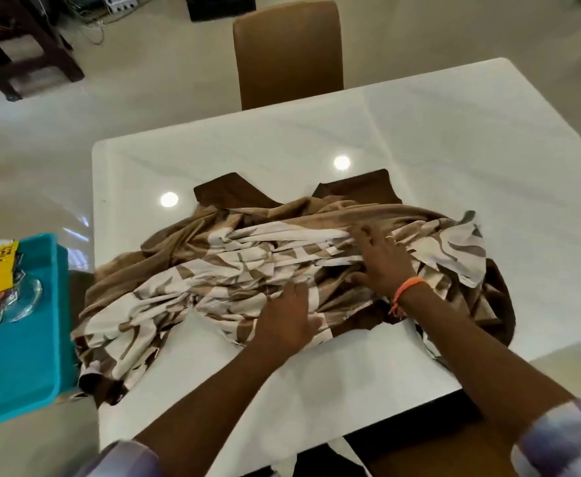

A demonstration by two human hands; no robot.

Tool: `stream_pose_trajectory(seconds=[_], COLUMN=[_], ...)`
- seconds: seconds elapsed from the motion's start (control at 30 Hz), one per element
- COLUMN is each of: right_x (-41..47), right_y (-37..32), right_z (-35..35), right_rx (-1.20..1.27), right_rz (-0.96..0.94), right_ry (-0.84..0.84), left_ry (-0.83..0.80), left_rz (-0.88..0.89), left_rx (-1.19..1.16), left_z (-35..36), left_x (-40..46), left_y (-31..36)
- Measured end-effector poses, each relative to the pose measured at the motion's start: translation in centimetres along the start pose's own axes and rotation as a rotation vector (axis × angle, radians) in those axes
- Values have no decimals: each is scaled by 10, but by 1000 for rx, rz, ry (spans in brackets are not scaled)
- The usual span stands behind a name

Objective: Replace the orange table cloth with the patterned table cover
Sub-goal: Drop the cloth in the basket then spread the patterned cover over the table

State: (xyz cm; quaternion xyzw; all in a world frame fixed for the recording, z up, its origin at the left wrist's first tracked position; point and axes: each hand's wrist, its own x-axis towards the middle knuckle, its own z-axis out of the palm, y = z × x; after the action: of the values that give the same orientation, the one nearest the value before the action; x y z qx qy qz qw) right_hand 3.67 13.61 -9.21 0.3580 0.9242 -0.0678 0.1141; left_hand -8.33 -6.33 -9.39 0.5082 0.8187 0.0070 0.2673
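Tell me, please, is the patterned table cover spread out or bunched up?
Bunched up: the patterned table cover lies crumpled mid-table, bare white table around it.

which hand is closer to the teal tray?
Left. The left hand rests on the patterned cover near its middle, nearer the teal tray at the table's left edge. The right hand lies further right on the same cloth.

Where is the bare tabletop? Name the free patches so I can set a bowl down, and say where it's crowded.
Free: the far half of the white table, between the bunched patterned cover and the brown chair; also the near strip by the left forearm. Crowded: the middle, where both hands, left and right, rest on the cover, and the left edge beside the teal tray.
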Motion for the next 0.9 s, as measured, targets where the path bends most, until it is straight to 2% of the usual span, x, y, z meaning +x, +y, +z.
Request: stream_pose_trajectory(seconds=[0.07, 0.13, 0.2, 0.27, 0.33, 0.4, 0.47, 0.53, 0.6, 0.67, 0.73, 0.8, 0.83, 0.9], right_x=[3, 9, 29, 52, 55, 50, 43, 36, 31, 29, 36, 56, 64, 82], right_y=[1, 15, 61, 127, 165, 177, 155, 124, 94, 71, 54, 33, 20, 12], right_z=[9, 9, 12, 11, -12, -23, -37, -35, -33, -35, -40, -49, -53, -43], right_rx=[-37, 4, 92, 178, 90, 38, -25, -17, 3, 71, 190, 258, 341, 346], right_rz=[-22, -57, -11, 120, 283, 417, 386, 332, 302, 300, 245, 58, 0, -25], right_ry=[-46, -37, 5, 75, 82, 117, 76, -113, -286, -279, -185, -74, -31, 22], left_ry=[-72, -76, -43, 48, 64, -91, -262, -424, -504, -308, 35, 376, 482, 503], left_rz=[50, 116, 176, 251, 286, 233, 165, 140, 103, 65, 19, -48, -82, -160], left_rx=[120, 285, 309, 289, 234, 211, 291, 312, 185, -1, -194, -268, -253, -183], left_z=[12, 19, 20, 17, 13, 5, -10, -28, -47, -61, -69, -78, -83, -94], left_x=[2, 2, 0, -6, -11, -14, -15, -14, -9, 4, 23, 46, 60, 90], left_y=[10, 8, -7, -38, -64, -78, -66, -49, -41, -40, -40, -38, -41, -54])
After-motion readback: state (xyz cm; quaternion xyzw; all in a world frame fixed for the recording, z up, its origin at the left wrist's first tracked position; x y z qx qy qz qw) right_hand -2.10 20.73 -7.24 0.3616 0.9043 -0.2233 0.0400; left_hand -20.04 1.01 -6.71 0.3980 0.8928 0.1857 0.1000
